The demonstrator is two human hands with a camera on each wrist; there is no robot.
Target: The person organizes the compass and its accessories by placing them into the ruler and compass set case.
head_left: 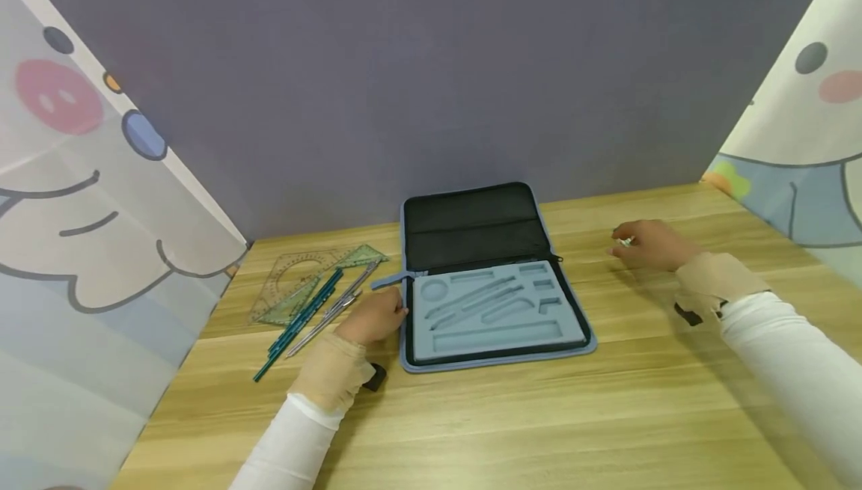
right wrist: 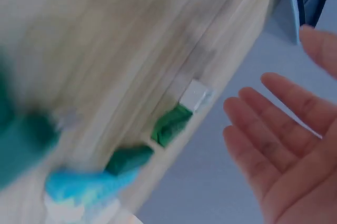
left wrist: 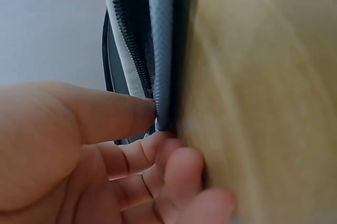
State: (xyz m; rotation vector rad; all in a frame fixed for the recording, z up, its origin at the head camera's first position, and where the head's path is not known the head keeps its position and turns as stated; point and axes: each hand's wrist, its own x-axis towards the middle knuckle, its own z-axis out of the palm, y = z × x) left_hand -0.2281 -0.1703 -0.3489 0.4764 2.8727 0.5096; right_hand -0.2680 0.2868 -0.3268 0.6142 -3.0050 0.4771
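An unfolded zippered drawing-set case (head_left: 498,325) lies on the table, its pale blue moulded tray (head_left: 498,310) showing shaped hollows. My left hand (head_left: 376,316) pinches the left edge of the case between thumb and fingers; the left wrist view shows the thumb against the blue piping (left wrist: 162,50) beside the zip. To the right of the case is my right hand (head_left: 649,243), with a small white and green piece (head_left: 626,242) at its fingertips. In the right wrist view its fingers are extended and apart from a white and green block (right wrist: 181,113) and a dark green piece (right wrist: 129,158).
Left of the case lie green pencils (head_left: 299,325), a metal compass (head_left: 337,310), a clear protractor (head_left: 289,269) and green-tinted set squares (head_left: 289,303). A grey wall (head_left: 438,86) stands behind the table (head_left: 505,430), with printed curtains (head_left: 101,265) at both sides.
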